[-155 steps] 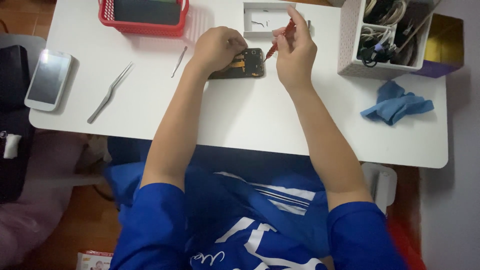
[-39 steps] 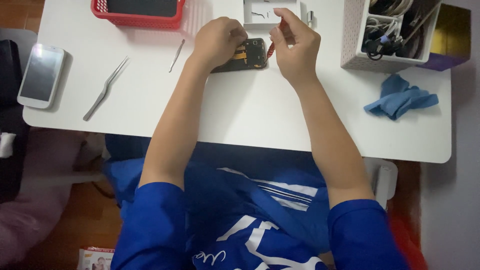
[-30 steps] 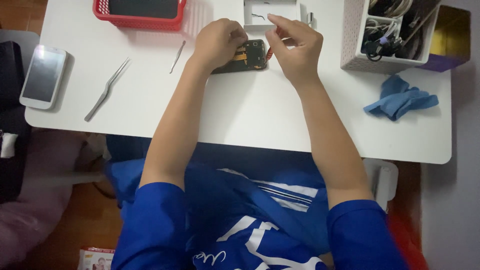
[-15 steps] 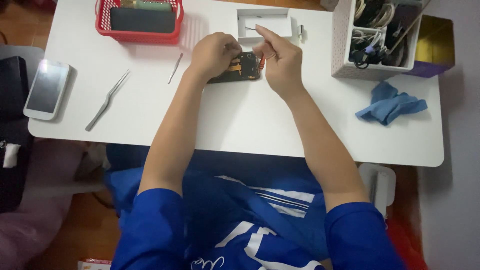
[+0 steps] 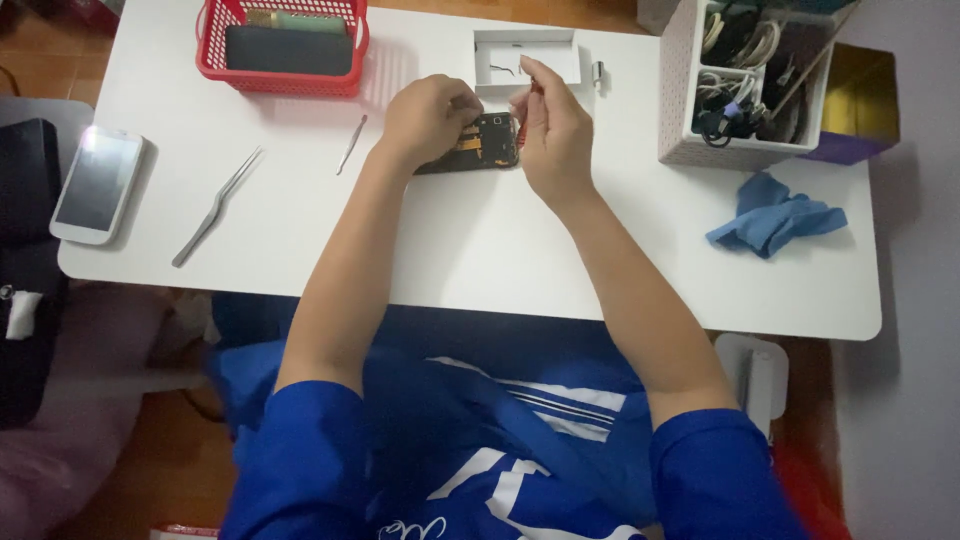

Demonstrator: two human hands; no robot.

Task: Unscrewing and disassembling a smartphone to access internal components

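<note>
On the white surface (image 5: 480,250), the left hand (image 5: 428,118) is curled closed over the near end of an opened dark phone (image 5: 485,142), pinning it flat; orange and metal parts show inside its body. The right hand (image 5: 553,135) is pinched shut around a thin red-handled tool (image 5: 531,93) held upright just beside the phone's right edge (whether the tip touches the phone cannot be told). Just beyond the hands sits a small white tray (image 5: 527,45) holding tiny parts. To the left lie a slim metal pick (image 5: 351,144), curved tweezers (image 5: 217,206) and a white smartphone (image 5: 97,184) near the edge. A red basket (image 5: 283,78) stands at the far left, a white perforated bin (image 5: 684,110) of cables at the right, with a crumpled blue cloth (image 5: 776,214) near it.
</note>
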